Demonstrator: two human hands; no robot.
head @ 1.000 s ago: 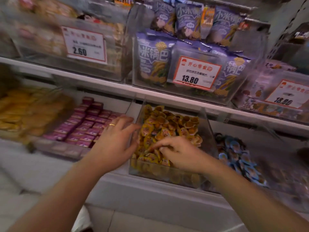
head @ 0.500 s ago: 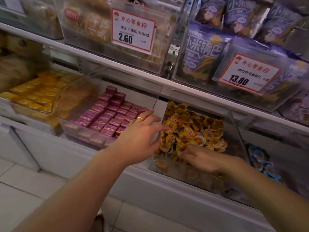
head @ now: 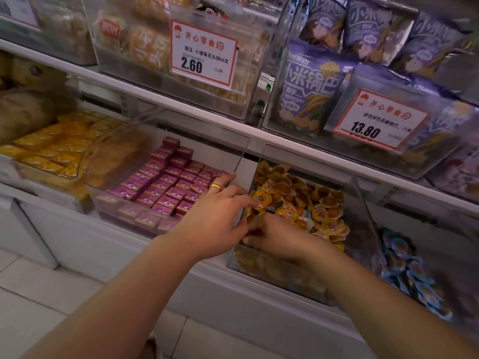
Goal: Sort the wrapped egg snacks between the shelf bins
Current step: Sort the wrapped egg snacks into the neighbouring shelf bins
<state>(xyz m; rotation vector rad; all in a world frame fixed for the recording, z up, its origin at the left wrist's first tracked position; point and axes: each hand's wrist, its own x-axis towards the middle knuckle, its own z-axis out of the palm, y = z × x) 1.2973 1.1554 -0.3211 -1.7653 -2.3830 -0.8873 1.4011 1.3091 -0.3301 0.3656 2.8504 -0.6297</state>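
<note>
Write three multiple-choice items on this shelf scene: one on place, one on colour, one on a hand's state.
1. Where does the right hand reach? A. bin of yellow-wrapped egg snacks B. purple boxes C. top shelf
2. What colour are the egg snacks in the bin right of the yellow ones? A. red B. blue C. green
3. How are the left hand fingers? A. fisted B. gripping a tag C. stretched out

Answers: 1 A, its fingers sit among the yellow packs. 2 B, the wrappers look blue. 3 C, the fingers lie extended at the bin's edge.
</note>
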